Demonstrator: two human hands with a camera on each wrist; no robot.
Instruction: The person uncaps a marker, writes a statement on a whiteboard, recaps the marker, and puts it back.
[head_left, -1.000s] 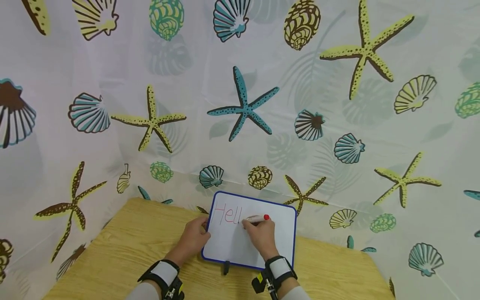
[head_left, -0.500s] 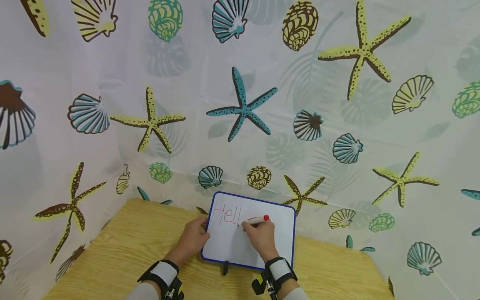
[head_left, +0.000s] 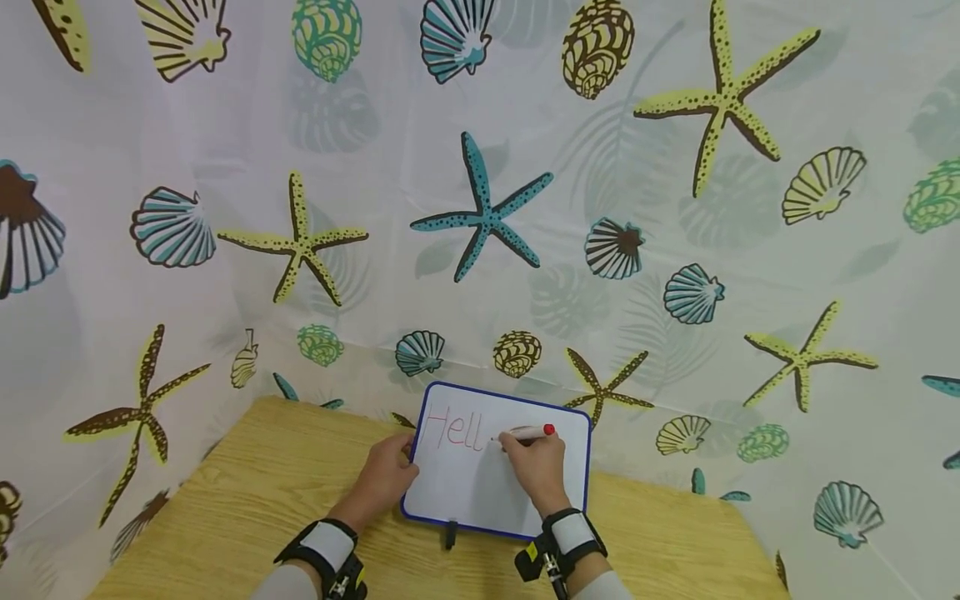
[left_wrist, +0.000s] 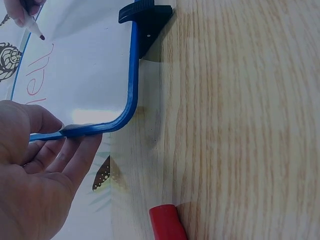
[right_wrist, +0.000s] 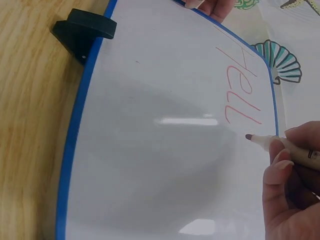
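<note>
A whiteboard (head_left: pixel 480 492) with a blue frame leans tilted on the table, "Hell" written on it in thin red letters (right_wrist: pixel 240 95). My left hand (head_left: pixel 382 475) grips its left edge, thumb on the front and fingers behind, as the left wrist view shows. In my right hand (head_left: pixel 538 468) a white marker (right_wrist: pixel 270 143) with a red end is pinched between thumb and fingers. Its dark tip points at the board just right of the last "l".
A black stand clip (left_wrist: pixel 145 20) holds the board's lower edge. A red cap-like piece (left_wrist: pixel 167 222) lies on the wooden table (head_left: pixel 300 467) in the left wrist view. Behind hangs a white curtain (head_left: pixel 390 292) printed with shells and starfish.
The right hand has moved slightly to the right with the marker, off the last letter. The second "l" now has its bottom curve. The left hand stays on the board's edge.
</note>
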